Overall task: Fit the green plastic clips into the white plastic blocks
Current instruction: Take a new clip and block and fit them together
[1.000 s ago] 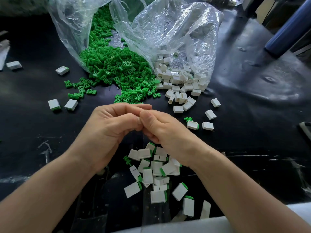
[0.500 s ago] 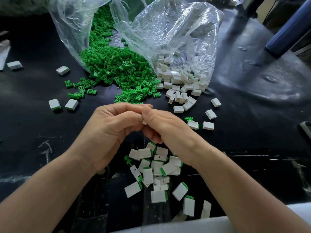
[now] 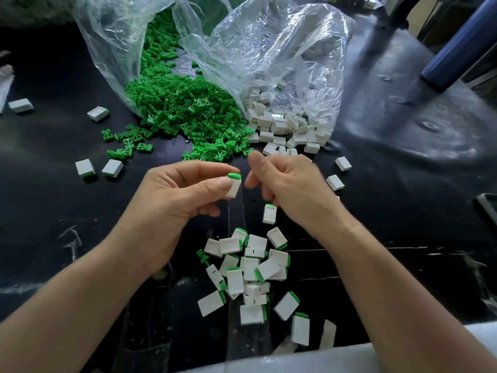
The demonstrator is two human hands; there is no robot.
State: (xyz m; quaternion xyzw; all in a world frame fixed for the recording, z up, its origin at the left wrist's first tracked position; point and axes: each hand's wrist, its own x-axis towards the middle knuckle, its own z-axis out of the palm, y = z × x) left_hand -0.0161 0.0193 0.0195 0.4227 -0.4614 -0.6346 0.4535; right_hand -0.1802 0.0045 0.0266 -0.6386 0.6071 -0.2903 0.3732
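Black tabletop (image 3: 403, 211) beneath your hands. Your left hand (image 3: 183, 192) pinches a white plastic block (image 3: 233, 187), a green plastic clip (image 3: 233, 175) seated in its top. Just beside it, your blurred right hand (image 3: 293, 189) curls; its grip cannot be told.

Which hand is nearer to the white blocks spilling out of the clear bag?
Right. The right hand sits just short of the spilled white blocks, thumb almost at their near edge. The left hand, pinching a clipped block, is further off, down and left of them.
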